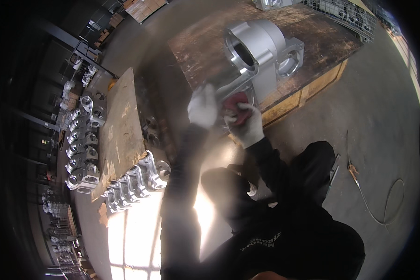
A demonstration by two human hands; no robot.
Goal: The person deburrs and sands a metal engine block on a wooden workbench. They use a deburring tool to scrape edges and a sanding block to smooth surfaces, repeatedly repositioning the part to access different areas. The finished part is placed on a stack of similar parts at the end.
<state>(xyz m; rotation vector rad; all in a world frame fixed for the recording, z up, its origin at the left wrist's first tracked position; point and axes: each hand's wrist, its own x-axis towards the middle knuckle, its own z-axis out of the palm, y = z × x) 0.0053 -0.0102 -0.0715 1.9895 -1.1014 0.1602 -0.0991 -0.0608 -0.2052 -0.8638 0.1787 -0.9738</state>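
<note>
A large silver metal casting (266, 44) with a round hollow barrel and a ringed lug lies on a worn wooden crate top (196, 44). Its long arm reaches toward me. At the near end of that arm, my left hand (203, 108) in a white glove looks closed on the casting, though motion blurs its fingers. My right hand (248, 126), also white-gloved, is closed on a crumpled red cloth or pad (236, 101). The red piece sits against the underside of the casting's arm, beside my left hand.
Left of me, a wooden board (121, 126) stands between rows of similar castings (82, 149) and more castings (133, 182) on its near side. A wire basket of metal parts (345, 16) is at the far right. A hose with a nozzle (353, 171) lies on the floor at right.
</note>
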